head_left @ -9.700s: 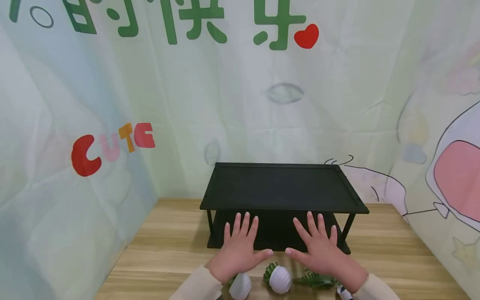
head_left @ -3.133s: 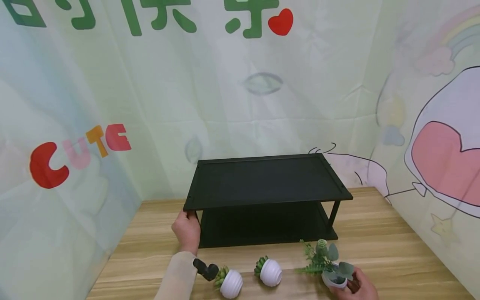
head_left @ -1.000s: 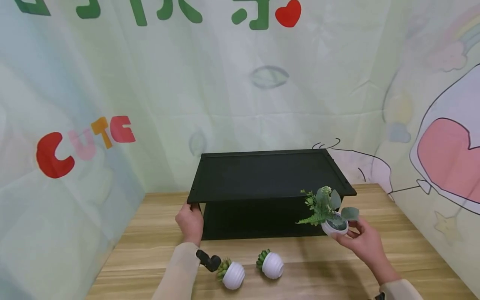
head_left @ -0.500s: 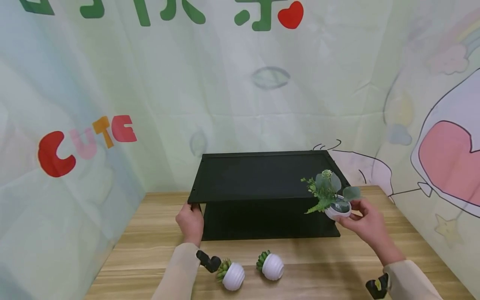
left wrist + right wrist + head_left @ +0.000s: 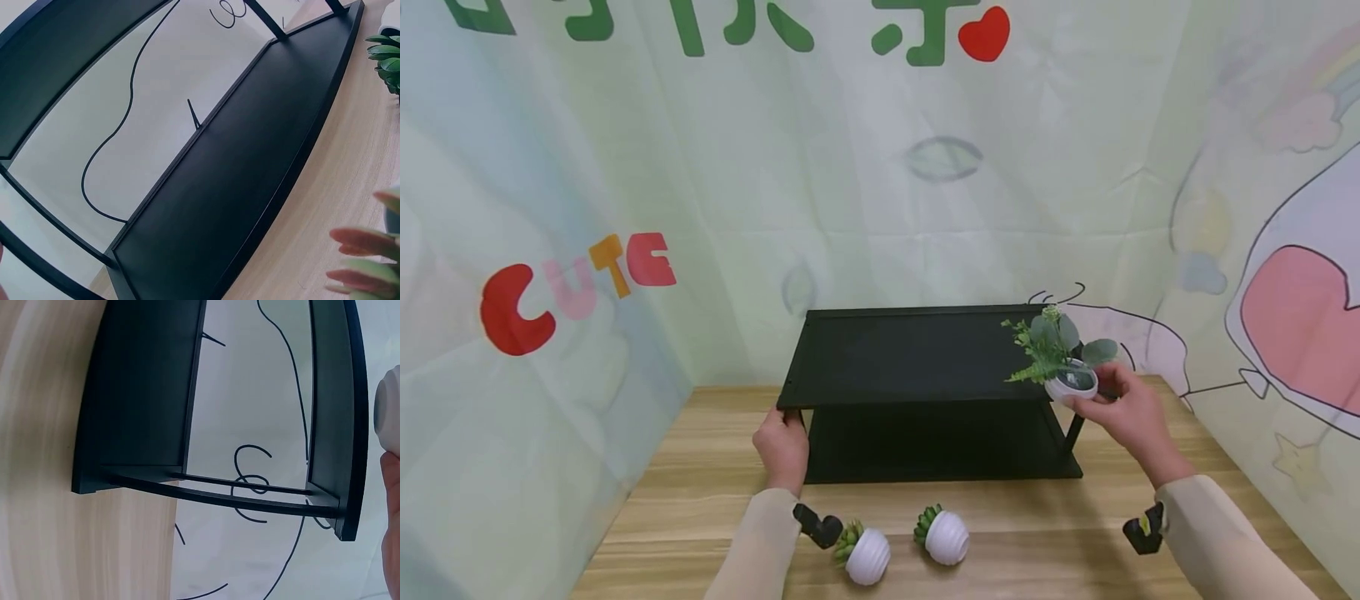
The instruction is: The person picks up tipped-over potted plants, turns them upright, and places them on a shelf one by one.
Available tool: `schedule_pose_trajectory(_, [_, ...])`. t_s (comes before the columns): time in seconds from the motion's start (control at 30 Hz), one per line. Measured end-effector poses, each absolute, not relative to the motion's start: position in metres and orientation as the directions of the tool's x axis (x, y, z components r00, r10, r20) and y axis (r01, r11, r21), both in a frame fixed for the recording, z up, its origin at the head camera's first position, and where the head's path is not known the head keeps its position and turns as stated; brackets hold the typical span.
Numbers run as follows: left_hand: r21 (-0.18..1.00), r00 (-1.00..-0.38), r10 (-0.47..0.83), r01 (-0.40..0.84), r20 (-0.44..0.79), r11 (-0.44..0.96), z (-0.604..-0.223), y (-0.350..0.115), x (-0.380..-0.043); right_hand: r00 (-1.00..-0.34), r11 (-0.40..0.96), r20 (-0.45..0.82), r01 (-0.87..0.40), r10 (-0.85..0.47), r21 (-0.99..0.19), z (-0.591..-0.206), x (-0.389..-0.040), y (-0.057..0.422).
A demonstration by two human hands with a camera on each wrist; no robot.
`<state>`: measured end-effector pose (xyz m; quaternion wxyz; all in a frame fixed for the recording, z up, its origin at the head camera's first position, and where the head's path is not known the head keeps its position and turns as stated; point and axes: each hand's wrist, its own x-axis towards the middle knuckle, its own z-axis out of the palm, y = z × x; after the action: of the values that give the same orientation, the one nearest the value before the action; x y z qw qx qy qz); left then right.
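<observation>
A black two-tier shelf stands on the wooden table. My left hand grips it at the left front post, just below the top board; its fingertips are hidden. Between thumb and fingers, my right hand holds a potted artificial plant, a white pot with green leaves. It is raised at the right front of the top board, and in the right wrist view the white pot is apart from the board's edge. Two succulents in white ribbed pots, one in the middle and one farther left, lie tipped on the table.
Both tiers of the shelf, the upper board and the lower board, are bare. A printed fabric backdrop surrounds the wooden tabletop at the back and sides. Dark wrist cameras sit on both sleeves.
Both hands were spread before the shelf; then the left took hold of its post and the right grasped the potted plant on the table. The right hand has since raised it to top-board height.
</observation>
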<state>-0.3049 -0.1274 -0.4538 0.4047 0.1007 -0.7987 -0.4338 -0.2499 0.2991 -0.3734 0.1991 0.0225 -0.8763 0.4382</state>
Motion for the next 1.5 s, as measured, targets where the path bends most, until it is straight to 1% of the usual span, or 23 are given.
schedule_pose_trajectory(0.47, [0.773,-0.65,-0.516,0.181,0.558,0.608,-0.457,-0.129,-0.306,-0.918,0.619,0.365,-0.197,0.156,-0.76,-0.366,-0.276,0.294])
schedule_pose_trajectory(0.63, [0.756,-0.637,-0.504,0.197,0.583,0.624,-0.456,-0.13,-0.306,-0.926,0.633,0.336,-0.158,0.172,-0.758,-0.365,-0.282,0.295])
schedule_pose_trajectory(0.87, [0.771,-0.656,-0.507,0.186,0.559,0.609,-0.456,-0.13,-0.307,-0.932,0.614,0.309,-0.133,0.19,-0.778,-0.363,-0.291,0.294])
schedule_pose_trajectory(1.3, [0.763,-0.646,-0.498,0.212,0.579,0.611,-0.457,-0.129,-0.306,-0.933,0.624,0.295,-0.105,0.208,-0.774,-0.369,-0.297,0.294])
schedule_pose_trajectory(1.5, [0.759,-0.631,-0.506,0.215,0.588,0.615,-0.456,-0.129,-0.306,-0.939,0.631,0.29,-0.111,0.187,-0.768,-0.366,-0.299,0.293])
